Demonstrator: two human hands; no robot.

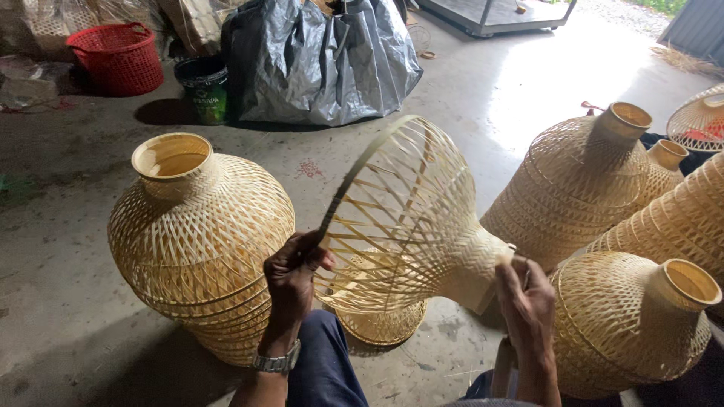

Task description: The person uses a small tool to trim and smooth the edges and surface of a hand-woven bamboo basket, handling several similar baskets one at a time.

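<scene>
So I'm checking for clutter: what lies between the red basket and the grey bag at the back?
In the head view, a dark bucket stands between the red basket and grey bag.

The left hand (292,273) is gripping the wide open rim of a woven bamboo shade (407,215), which is lying tilted on its side in the air, while the right hand (526,300) is clasping its narrow neck. A wristwatch (276,362) is showing on the left wrist. Just left, a stack of finished shades (197,234) is standing upright on the concrete floor (68,249); more are crowding in at the right (630,320). Behind, a red basket (119,56) and a grey plastic sack (324,64) are sitting well apart from the hands.
</scene>
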